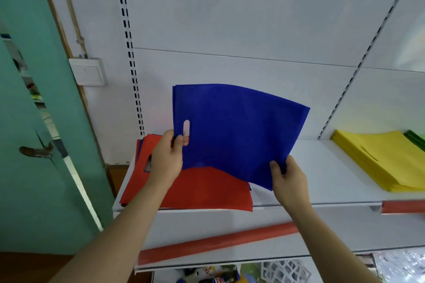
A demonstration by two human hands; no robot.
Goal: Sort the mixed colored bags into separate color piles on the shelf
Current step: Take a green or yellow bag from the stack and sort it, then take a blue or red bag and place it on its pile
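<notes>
Blue bags (239,131) lifted off red pile (207,188) at shelf (322,181) left end. Left hand (166,158) pinching handle-slot edge, right hand (289,178) pinching lower corner. Mid-step: separating blue. Next, probably: set down between red and yellow pile (386,158), apart from both.

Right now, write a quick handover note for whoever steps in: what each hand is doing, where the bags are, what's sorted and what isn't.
Left hand: grips the stack of flat blue fabric bags near its cut-out handle.
Right hand: pinches the same stack at its lower right corner. The stack is held up off the white shelf.
Pile of flat red fabric bags: lies on the shelf's left end, under the raised blue stack.
Pile of flat yellow fabric bags: lies on the right, with green bags just behind it.
Done: red, yellow and green each lie apart.
Left: set the blue stack down on the bare stretch between red and yellow.
</notes>
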